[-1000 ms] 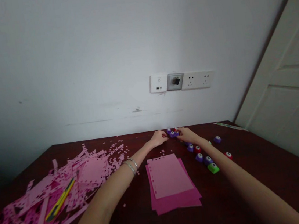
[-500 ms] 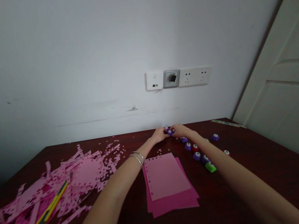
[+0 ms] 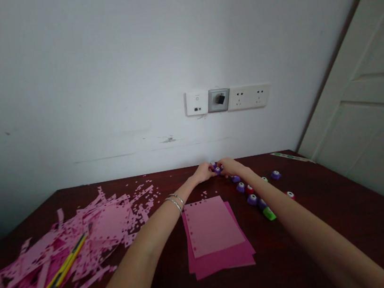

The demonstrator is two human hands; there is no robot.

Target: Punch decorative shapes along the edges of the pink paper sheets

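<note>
Purple punches [image 3: 218, 171] are touched by left grip [image 3: 203, 173] at nine o'clock, right grip [image 3: 231, 167] at three (whether pinched can't be told).

One view, worn on the person's head, looks from above and behind the two arms [image 3: 149, 245], which enter at the bottom edge. It faces forward and a little down, over the surface [image 3: 169, 285] to the wall [image 3: 113, 69], with a door [image 3: 379, 103] at the right. The forearms are close to the lens; the left hand [image 3: 203, 172] and right hand [image 3: 230, 166] are farther off
</note>
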